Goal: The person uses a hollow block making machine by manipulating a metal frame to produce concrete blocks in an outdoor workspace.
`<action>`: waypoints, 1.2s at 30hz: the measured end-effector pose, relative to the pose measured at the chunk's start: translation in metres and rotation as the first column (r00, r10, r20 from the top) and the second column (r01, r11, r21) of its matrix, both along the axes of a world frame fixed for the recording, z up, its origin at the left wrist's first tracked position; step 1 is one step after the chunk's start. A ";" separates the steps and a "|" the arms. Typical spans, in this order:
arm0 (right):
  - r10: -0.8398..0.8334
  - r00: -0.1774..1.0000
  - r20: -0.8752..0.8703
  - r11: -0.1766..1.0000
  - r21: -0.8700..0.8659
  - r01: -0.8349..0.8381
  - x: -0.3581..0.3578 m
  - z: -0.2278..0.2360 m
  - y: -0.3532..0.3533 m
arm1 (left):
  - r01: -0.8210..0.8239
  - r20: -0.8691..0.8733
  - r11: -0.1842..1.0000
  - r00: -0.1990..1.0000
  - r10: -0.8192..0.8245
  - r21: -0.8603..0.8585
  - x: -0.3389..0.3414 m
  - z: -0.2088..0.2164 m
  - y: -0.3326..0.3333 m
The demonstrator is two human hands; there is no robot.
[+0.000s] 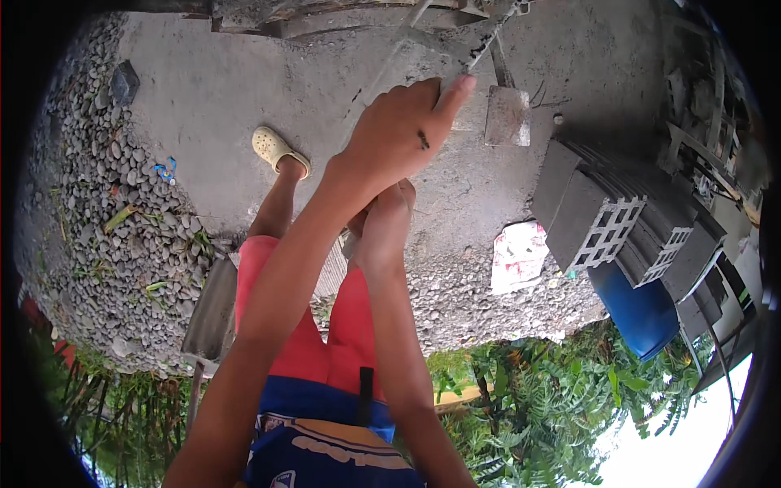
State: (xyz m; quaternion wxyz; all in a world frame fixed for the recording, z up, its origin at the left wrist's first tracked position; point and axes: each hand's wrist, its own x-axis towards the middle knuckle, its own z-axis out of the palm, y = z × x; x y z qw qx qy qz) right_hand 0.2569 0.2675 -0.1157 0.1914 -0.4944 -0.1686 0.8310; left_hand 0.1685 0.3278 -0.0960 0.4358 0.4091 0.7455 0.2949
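Observation:
My left hand (403, 130) reaches out over the grey concrete floor, fingers curled and thumb stretched forward. A dark smear marks its back. Beyond the thumb runs a thin, dark-spotted rod (486, 47), slanting up and right; the hand appears closed around it. Nearer my body, my right hand (386, 224) is bent at the wrist below the left. Its fingers are mostly hidden, so what it holds does not show. Right of my left thumb, a square flat plate (508, 116) lies on the floor, with a narrow strip (499, 61) running up from it.
Hollow grey blocks (606, 232) are stacked at the right, by a blue drum (639, 313). A white-and-red sack (519, 256) lies on gravel. Loose stones (122, 244) cover the left. My foot in a cream clog (277, 150) stands on concrete. Wooden framing (325, 16) crosses the top.

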 end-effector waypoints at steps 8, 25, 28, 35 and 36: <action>-0.452 0.836 0.312 0.593 0.805 0.021 -0.013 -0.007 -0.021 | 0.138 0.101 0.990 0.986 -0.134 -0.038 0.016 0.021 0.002; 0.149 0.914 0.377 0.946 0.214 -0.242 0.022 -0.016 -0.053 | -0.332 0.490 0.919 0.777 0.395 -0.213 0.018 -0.025 -0.071; 0.161 0.923 0.350 0.770 0.541 -0.339 0.008 -0.012 -0.059 | -0.519 0.554 0.852 0.690 0.466 -0.069 0.012 -0.015 -0.094; 0.423 0.786 0.450 0.785 0.251 -0.566 -0.034 -0.017 -0.050 | -0.493 0.368 0.813 0.726 0.581 -0.310 -0.046 -0.036 -0.094; 0.375 0.833 0.408 0.817 0.279 -0.505 -0.035 -0.024 -0.059 | -0.440 0.349 0.834 0.764 0.543 -0.333 -0.048 -0.032 -0.094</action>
